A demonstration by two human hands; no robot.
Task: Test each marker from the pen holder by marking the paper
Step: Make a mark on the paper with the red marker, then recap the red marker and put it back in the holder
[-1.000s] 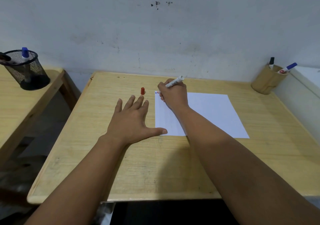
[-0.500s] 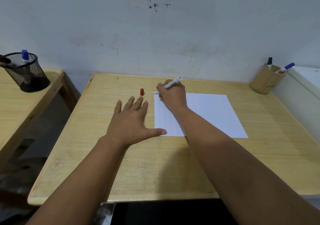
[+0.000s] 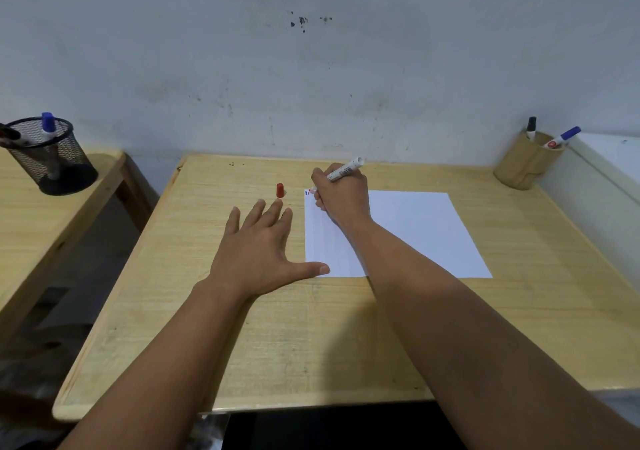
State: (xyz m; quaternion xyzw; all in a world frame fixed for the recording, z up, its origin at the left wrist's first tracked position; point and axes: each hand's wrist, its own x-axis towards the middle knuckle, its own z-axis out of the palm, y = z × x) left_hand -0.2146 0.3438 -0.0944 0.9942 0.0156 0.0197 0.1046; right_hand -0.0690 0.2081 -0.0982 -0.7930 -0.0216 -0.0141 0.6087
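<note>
A white sheet of paper [image 3: 415, 234] lies on the wooden desk [image 3: 311, 345]. My right hand [image 3: 343, 195] grips a white marker [image 3: 346, 169] with its tip at the paper's far left corner, beside small blue and red marks [image 3: 307, 192]. The marker's red cap [image 3: 280, 190] stands on the desk just left of the paper. My left hand [image 3: 258, 255] lies flat with fingers spread, its thumb touching the paper's near left corner. A tan wooden pen holder [image 3: 524, 165] at the far right corner contains a black-capped marker [image 3: 531, 127] and a blue-capped marker [image 3: 562, 137].
A black mesh cup [image 3: 52, 162] with a blue-capped marker [image 3: 48, 126] and a dark one stands on a second wooden table [image 3: 41, 224] to the left. A gap separates the two tables. A grey wall runs behind, and a white ledge [image 3: 609, 172] borders the desk's right side.
My right hand holds nearly the same spot at the paper's corner, with only a slight shift of the marker. My left hand has not moved.
</note>
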